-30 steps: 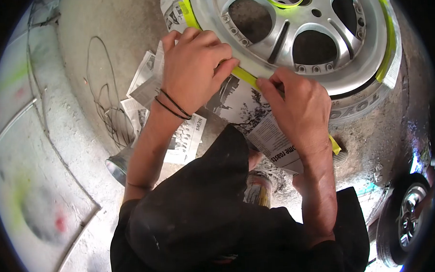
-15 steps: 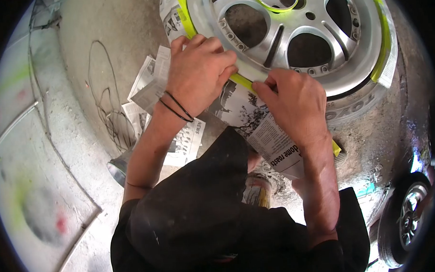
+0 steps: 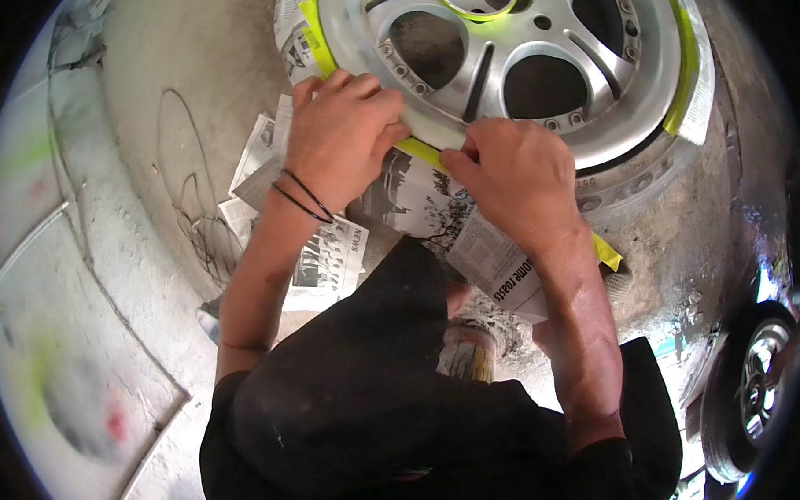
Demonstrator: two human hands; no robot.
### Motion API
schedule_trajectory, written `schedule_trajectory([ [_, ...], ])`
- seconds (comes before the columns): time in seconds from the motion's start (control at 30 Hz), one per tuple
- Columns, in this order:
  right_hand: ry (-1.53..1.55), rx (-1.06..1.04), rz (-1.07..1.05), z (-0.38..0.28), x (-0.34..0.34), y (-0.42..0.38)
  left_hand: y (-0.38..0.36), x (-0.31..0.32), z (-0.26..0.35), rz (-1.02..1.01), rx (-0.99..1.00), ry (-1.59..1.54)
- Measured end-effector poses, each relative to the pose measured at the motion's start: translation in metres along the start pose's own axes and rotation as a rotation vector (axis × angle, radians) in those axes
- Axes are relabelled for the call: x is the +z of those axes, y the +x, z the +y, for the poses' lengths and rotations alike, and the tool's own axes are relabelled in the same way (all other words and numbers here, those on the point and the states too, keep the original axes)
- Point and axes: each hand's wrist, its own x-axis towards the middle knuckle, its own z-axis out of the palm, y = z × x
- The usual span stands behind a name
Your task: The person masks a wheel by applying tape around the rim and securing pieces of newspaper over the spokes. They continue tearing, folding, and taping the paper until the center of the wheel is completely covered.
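Observation:
A silver alloy wheel lies face up, its lip edged with yellow masking tape and newspaper strips. My left hand has its fingers curled over the lip, closed on the taped edge. Beside it, my right hand pinches the same tape between thumb and bent fingers. A printed newspaper sheet hangs from the tape between the hands and runs under my right forearm. Below the lip, the tyre shows in part. The fingertips of both hands are partly hidden.
Loose newspaper pages lie on the floor beside my left forearm. Thin wire is tangled further left. A can stands near my legs. Another wheel with a tyre is at the lower right. A paint-marked pale panel fills the left side.
The wheel and both hands appear slightly further left and up in view. Both hands keep their places on the taped edge.

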Motion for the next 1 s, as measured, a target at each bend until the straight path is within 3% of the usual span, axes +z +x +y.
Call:
schedule_trajectory([
  [0.07,-0.04,-0.056,0.015,0.0,0.0,0.001,0.002,-0.001,-0.001,0.008,0.017,-0.01],
  [0.23,-0.146,0.032,-0.088,-0.011,-0.01,0.001,0.003,-0.005,-0.003,0.071,-0.08,0.089],
  [0.37,-0.042,0.026,0.026,-0.005,0.002,0.002,-0.008,-0.011,0.015,0.082,0.095,0.137],
  [0.43,-0.058,0.021,0.044,-0.005,0.004,0.002,-0.021,-0.01,0.024,0.006,0.179,-0.157],
  [0.57,-0.078,-0.017,0.048,-0.004,0.003,0.0,-0.038,-0.004,0.025,0.0,0.2,-0.146],
  [0.8,-0.147,0.011,0.042,-0.013,0.001,0.0,-0.042,-0.006,0.033,-0.015,0.164,-0.132],
  [1.0,-0.281,0.0,-0.026,-0.059,-0.005,-0.023,-0.053,0.004,0.046,-0.023,0.106,0.0],
])
